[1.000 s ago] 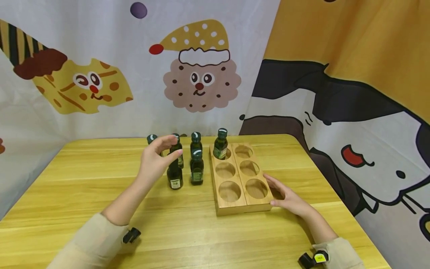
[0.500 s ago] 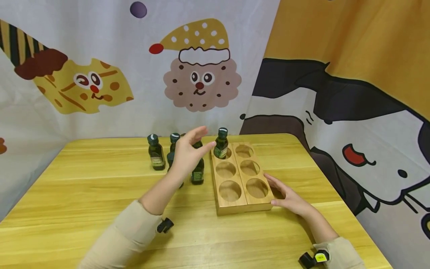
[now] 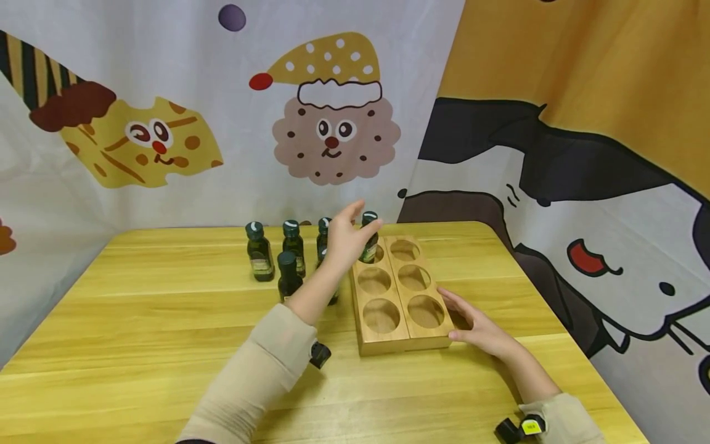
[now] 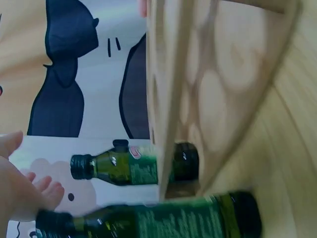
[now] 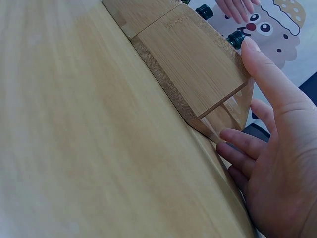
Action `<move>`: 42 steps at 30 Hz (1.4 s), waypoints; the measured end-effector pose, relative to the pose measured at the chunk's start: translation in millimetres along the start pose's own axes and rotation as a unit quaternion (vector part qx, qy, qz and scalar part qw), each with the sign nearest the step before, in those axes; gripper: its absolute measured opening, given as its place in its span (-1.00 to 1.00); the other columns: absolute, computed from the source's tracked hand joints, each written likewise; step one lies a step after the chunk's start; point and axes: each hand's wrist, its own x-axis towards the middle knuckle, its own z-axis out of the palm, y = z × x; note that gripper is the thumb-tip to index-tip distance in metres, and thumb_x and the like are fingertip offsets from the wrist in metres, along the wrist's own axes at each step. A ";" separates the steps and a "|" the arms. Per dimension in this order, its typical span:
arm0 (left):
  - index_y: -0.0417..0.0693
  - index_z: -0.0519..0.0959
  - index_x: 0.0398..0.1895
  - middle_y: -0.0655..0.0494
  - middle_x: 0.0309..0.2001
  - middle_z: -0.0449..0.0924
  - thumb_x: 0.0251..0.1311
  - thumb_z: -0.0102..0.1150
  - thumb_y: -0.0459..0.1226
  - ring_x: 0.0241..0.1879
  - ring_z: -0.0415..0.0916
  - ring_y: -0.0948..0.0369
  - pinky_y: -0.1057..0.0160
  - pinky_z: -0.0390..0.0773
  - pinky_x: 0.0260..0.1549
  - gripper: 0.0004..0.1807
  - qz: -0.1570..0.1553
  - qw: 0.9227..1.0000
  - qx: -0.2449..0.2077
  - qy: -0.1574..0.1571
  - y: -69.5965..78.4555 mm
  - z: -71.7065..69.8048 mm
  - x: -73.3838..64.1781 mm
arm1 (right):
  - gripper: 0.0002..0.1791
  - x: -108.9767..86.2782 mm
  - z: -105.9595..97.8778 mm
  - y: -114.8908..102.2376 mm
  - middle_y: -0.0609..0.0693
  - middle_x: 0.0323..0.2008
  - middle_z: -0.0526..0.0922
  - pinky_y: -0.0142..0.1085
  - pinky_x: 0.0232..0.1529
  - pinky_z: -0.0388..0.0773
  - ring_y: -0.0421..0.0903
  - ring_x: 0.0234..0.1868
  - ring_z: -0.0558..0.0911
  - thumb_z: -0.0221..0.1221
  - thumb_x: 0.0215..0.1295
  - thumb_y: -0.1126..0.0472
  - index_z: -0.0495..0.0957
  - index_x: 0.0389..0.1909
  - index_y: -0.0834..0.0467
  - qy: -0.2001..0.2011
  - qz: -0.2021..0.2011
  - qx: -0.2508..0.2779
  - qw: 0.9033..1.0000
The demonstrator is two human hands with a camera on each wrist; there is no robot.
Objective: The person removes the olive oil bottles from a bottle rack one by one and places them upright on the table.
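A wooden rack point(image 3: 388, 345) with two rows of round holes stands on the table. One small dark green glass bottle point(image 3: 370, 253) is upright in its back left hole. My left hand point(image 3: 344, 246) hovers beside that bottle's cap, thumb and fingers spread; in the left wrist view a gap shows between hand point(image 4: 27, 191) and cap. A closer green bottle point(image 4: 163, 220) crosses the bottom of that view. At the rack's front right corner rests my right hand point(image 3: 479, 330). Its thumb lies along the corner in the right wrist view, relaxed fingers point(image 5: 242, 144) by the side edge.
Left of the rack stand several more green bottles point(image 3: 259, 256) with dark caps, some partly hidden behind my left arm. Behind the table point(image 3: 166, 320) hangs a cartoon-printed curtain point(image 3: 183, 37). Dark camera mounts point(image 3: 320, 354) sit at both wrists.
My left hand has moved right, from above the loose bottles to the bottle in the rack, uncovering the left bottles. My right hand and the rack have stayed in place.
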 end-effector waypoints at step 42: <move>-0.13 0.53 0.18 -0.05 0.07 0.55 0.22 0.27 -0.27 0.09 0.46 0.09 0.19 0.54 -0.05 -0.56 -0.066 0.991 -0.026 0.114 -46.0 41.3 24.3 | -0.09 -0.3 0.1 -1.9 0.15 0.37 0.23 -0.42 0.20 0.20 -0.19 0.29 0.29 0.28 0.21 0.28 0.03 0.50 -0.08 0.004 0.013 -0.008 1.000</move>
